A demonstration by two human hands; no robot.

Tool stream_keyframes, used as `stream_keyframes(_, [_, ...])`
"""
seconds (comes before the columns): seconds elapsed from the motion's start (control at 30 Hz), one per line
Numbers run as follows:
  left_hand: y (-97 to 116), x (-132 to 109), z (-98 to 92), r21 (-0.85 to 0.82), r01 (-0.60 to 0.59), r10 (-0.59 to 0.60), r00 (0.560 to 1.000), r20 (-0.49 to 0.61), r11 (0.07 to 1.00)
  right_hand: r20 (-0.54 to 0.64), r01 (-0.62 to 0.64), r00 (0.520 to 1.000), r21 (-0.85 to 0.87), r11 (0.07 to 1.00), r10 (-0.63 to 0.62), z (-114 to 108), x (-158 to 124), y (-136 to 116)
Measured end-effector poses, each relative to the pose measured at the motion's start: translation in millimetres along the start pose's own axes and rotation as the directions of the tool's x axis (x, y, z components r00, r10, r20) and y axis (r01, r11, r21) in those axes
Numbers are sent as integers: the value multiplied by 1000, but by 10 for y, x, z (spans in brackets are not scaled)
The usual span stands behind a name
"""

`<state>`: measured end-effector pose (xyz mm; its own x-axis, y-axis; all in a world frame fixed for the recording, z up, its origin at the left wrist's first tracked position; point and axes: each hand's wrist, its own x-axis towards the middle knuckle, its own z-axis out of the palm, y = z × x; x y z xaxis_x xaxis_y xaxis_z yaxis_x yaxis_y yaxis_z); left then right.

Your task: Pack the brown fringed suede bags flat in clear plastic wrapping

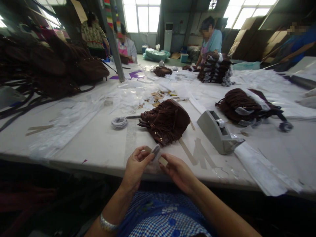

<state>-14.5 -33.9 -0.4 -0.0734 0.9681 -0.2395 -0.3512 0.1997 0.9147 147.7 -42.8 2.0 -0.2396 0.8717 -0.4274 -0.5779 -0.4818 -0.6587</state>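
Close to the table's front edge, my left hand [138,163] pinches a small dark piece wrapped in clear plastic [156,150]. My right hand [176,169] is closed at the other side of the same clear plastic. Tan bands or tape pieces show at the fingers of both hands; whether they wrap the fingers cannot be made out. Just beyond lies a dark brown fringed bag [170,120], its strap end pointing left to a wrapped white coil [119,123]. The lower edge of the bag is near the plastic; any link between them is unclear.
Right of the bag stands a grey tape dispenser [218,133], with tan strips [201,154] before it. Another fringed bag [243,105] and a stack of wrapped bags [214,69] lie beyond. Brown bags [56,65] pile up left of a metal post [115,42]. Several people work around.
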Motion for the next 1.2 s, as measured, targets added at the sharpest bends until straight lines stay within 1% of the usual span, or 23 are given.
stream_keyframes(0.1, [12, 8, 24, 18, -22, 22, 1000, 7, 1000, -17, -8, 1000, 51, 999, 9, -19, -18, 14])
stream_keyframes(0.17, [16, 8, 36, 32, -34, 34, 999, 2, 999, -25, -8, 1000, 42, 999, 9, -3, -31, 37])
stream_keyframes(0.27, [6, -9, 44, 52, -32, 33, 999, -18, 998, -44, 27, 999, 18, 999, -26, 48, -45, 92])
stream_keyframes(0.37, [-24, -47, 53, 58, -29, 29, 1000, -11, 998, -84, 99, 992, -1, 995, -98, 98, -43, 170])
stream_keyframes(0.43, [-50, -75, 64, 64, -52, 53, 999, -5, 997, -109, 166, 980, -28, 986, -168, 123, -30, 228])
stream_keyframes(0.53, [-87, -104, 77, 81, -110, 113, 993, -22, 991, -141, 271, 948, -120, 955, -286, 146, -3, 298])
stream_keyframes(0.6, [-104, -110, 80, 106, -141, 145, 989, -31, 984, -150, 312, 927, -191, 930, -342, 151, 13, 323])
stream_keyframes(0.7, [-127, -104, 74, 141, -156, 161, 987, -24, 978, -129, 333, 918, -261, 906, -374, 146, 27, 330])
stream_keyframes(0.83, [-152, -109, 50, 179, -152, 154, 988, 2, 972, -93, 357, 914, -282, 890, -396, 132, 32, 317])
stream_keyframes(0.97, [-68, -169, 34, 222, -158, 156, 987, 29, 962, -69, 367, 914, -281, 887, -400, 126, 28, 290])
stream_keyframes(1.1, [94, -209, 36, 277, -154, 124, 985, 124, 948, -73, 374, 906, -328, 867, -418, 112, 23, 264])
stream_keyframes(1.2, [153, -178, 26, 354, -140, 109, 988, 107, 925, -73, 379, 900, -358, 853, -430, 92, 21, 265])
